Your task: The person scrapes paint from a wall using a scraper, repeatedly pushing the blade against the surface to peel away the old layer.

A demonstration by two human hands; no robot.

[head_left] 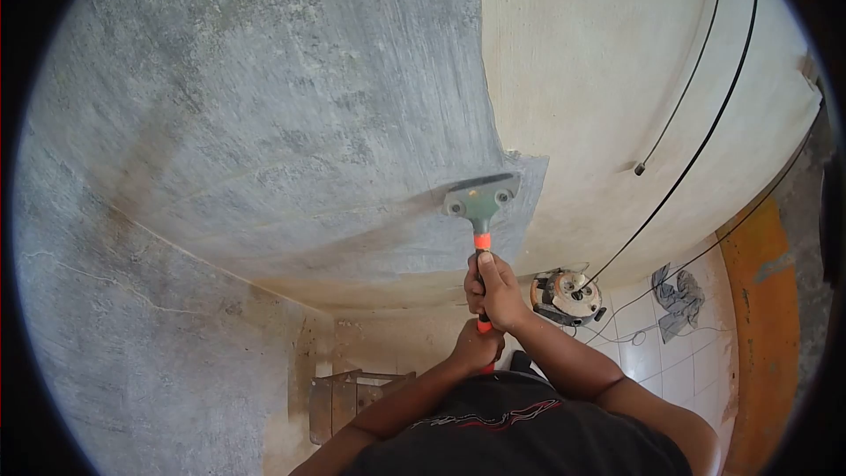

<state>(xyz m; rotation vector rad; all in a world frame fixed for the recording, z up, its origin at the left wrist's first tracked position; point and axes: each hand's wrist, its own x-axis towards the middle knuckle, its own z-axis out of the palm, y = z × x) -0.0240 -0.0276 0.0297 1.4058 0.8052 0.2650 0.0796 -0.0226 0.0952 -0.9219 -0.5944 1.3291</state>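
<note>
Both my hands grip a long-handled wall scraper (481, 204) with a grey-green head and a red and black handle. My right hand (499, 289) wraps the handle's upper part, thumb laid along it. Lower down, close to my body, my left hand (478, 344) is closed round the handle's end. The wide blade lies at the wall, on or just off a grey scraped patch; contact is hard to make out. Cream paint (582, 62) borders the bare grey surface (352, 106) to the right of the blade.
A round, dusty cable reel (568, 297) sits on the tiled floor (648, 357) at lower right, near a crumpled grey cloth or bag (679, 300). Black cables (705, 141) hang along the wall. A wooden stool (335, 401) stands lower left, and an orange panel (765, 300) is far right.
</note>
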